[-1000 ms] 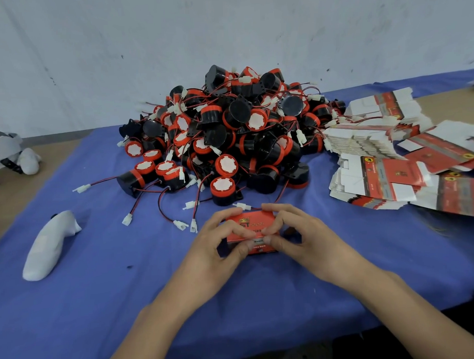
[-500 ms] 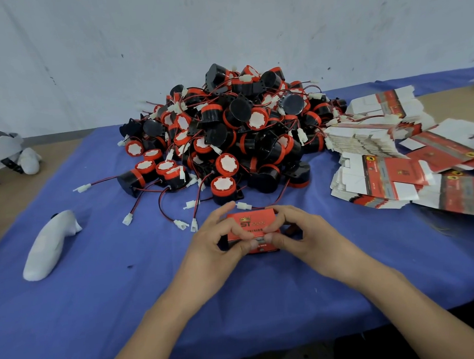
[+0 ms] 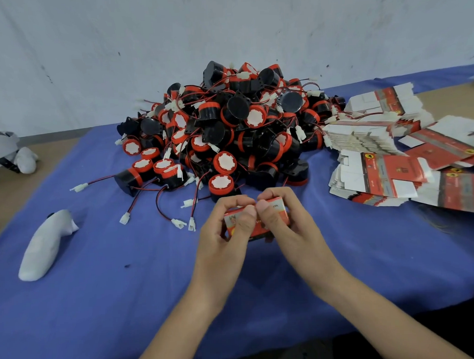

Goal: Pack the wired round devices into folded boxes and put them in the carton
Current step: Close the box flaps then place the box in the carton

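Scene: a table covered by a blue cloth (image 3: 121, 296), seen from above the person's forearms, with a pale wall behind.
Left hand: the left hand (image 3: 221, 233) grips the left end of a small red box (image 3: 281, 215), fingers curled over its top and the thumb pressed on the face nearest the person.
Right hand: the right hand (image 3: 291, 225) grips the right end the same way; the two thumb tips sit just beside each other.
Box position: held above the cloth near the middle of the table's near edge, just in front of the pile.
Writing on box: a small picture at its left end and pale lettering on red, too blurred to read.
Devices: a pile of round devices (image 3: 229, 131), black with red rims and white-patched faces, fills the middle towards the far edge; red and black wires with white plugs trail onto the cloth.
Box blanks: stacks of flat box blanks (image 3: 386, 174), white and red with a yellow round emblem, lie along the right edge; their print is too small to read.
Left side: a white handheld controller (image 3: 44, 245) lies on the cloth near the left edge.
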The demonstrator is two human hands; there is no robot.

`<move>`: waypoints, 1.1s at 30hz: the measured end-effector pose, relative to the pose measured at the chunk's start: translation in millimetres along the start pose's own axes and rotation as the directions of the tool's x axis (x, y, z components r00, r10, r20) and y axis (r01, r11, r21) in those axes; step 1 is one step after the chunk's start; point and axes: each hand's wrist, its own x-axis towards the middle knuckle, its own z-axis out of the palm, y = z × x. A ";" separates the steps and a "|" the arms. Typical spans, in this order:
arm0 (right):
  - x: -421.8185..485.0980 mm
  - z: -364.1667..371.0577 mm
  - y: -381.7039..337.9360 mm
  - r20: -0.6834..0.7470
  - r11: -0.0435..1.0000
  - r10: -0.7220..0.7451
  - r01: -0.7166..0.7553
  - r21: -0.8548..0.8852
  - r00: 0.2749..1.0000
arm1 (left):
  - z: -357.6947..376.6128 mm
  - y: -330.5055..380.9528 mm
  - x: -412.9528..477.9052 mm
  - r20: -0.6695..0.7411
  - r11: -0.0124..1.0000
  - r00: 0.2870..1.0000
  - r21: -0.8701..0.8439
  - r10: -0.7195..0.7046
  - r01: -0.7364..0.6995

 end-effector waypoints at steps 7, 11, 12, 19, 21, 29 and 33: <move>12.1 24.5 5.2 -0.052 0.998 0.002 0.001 0.068 0.999 | 9.1 -3.4 9.3 -0.182 0.998 0.983 -0.060 -0.034 0.023; 19.4 29.5 3.9 -0.058 0.998 -0.030 0.033 0.049 0.998 | 9.5 -2.5 13.0 -0.240 0.996 0.970 -0.082 -0.046 0.027; 20.6 29.6 4.8 -0.065 0.998 -0.031 0.035 0.056 0.997 | 10.0 -2.5 13.3 -0.245 0.997 0.969 -0.077 -0.044 0.026; 18.5 29.6 5.5 -0.095 0.994 -0.026 0.035 0.103 0.995 | 15.0 -2.3 13.1 -0.285 0.996 0.957 -0.082 -0.050 0.028; 18.0 29.0 4.7 -0.109 0.993 -0.006 0.019 0.120 0.994 | 15.3 -1.9 14.2 -0.283 0.993 0.956 -0.106 -0.085 0.057; 17.9 24.8 7.1 -0.197 0.990 0.085 -0.061 0.127 0.977 | 13.1 -4.3 27.6 -0.153 0.925 0.932 -0.249 -0.329 0.285; 19.8 22.9 4.6 -0.178 0.990 0.079 -0.056 0.130 0.981 | 16.9 -6.0 26.0 -0.162 0.965 0.954 -0.119 -0.253 0.236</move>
